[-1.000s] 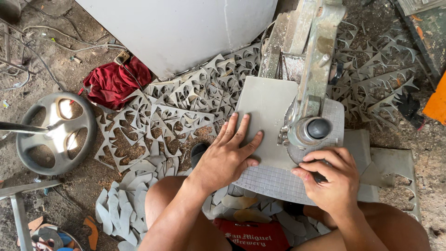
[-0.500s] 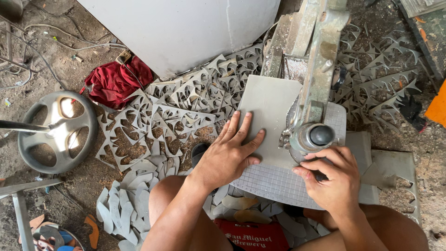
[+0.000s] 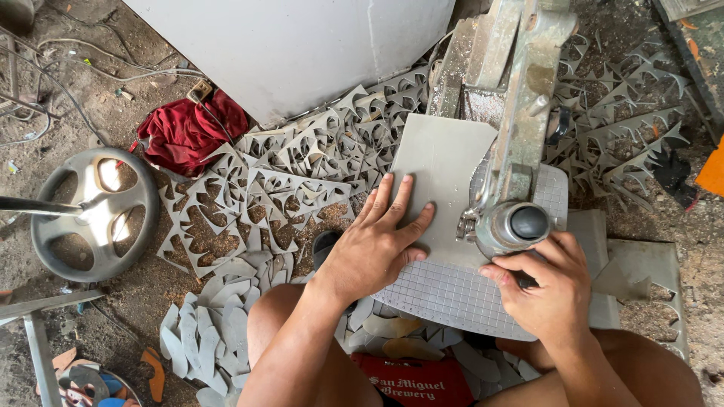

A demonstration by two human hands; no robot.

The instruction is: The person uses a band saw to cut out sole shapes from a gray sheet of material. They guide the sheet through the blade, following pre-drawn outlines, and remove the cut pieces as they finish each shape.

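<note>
Knees and a red cloth with print (image 3: 411,382) are seen at the bottom edge of the frame, with loose grey cut-out pieces (image 3: 207,335) heaped on the floor at lower left. Just above, the left hand (image 3: 377,245) is laid flat and spread on a grey sheet (image 3: 434,169), its grip released and the palm pressing the sheet down onto the gridded base plate (image 3: 452,294) in the lower middle. The right hand (image 3: 550,290) is curled at the head of the press machine (image 3: 516,222) right of centre, its fingers closed about a part under the round black knob; what exactly is grasped cannot be told. For the step to be done well, the sheet would best be kept flat and square against the machine, with the left fingertips held clear of the head. Farther up, punched waste sheets (image 3: 256,203) are spread at centre left, a red rag (image 3: 185,132) and a round spoked wheel (image 3: 94,215) lie at left, and a large pale panel (image 3: 302,45) fills the top.
</note>
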